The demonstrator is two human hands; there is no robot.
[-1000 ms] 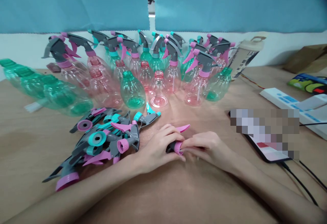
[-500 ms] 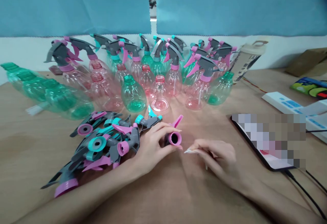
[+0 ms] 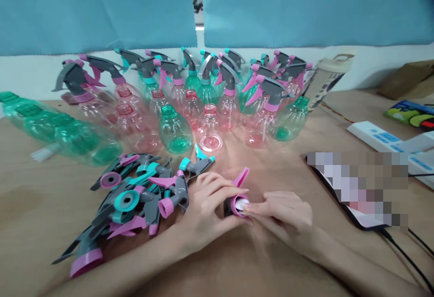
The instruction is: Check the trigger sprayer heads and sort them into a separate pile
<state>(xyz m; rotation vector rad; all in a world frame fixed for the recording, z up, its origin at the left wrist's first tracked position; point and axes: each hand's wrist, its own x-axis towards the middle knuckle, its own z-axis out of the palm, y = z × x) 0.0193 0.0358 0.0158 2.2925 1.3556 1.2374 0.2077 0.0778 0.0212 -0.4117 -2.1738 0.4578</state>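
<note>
My left hand (image 3: 212,206) is closed around a grey spray head with a pink collar (image 3: 233,206), whose open end faces right and toward me. Its pink trigger (image 3: 241,177) sticks up past my fingers. The fingertips of my right hand (image 3: 285,213) pinch a small white piece (image 3: 242,204) at the mouth of the collar. Part of that piece lies inside the collar, and its exact shape is hidden by my fingers. Left of my left hand lies a heap of loose grey spray heads (image 3: 149,206) with pink and teal parts.
Clear pink and green bottles stand behind my hands, such as a green bottle (image 3: 175,132) and a pink bottle (image 3: 210,129); several carry spray heads. Green bottles (image 3: 73,136) lie at left. A phone (image 3: 356,197), a power strip (image 3: 389,139) and a beige cup (image 3: 327,80) are at right.
My right hand has moved left, bringing the white piece from beside the spray head into its pink collar. The spray head has shifted slightly down and right in the view.
</note>
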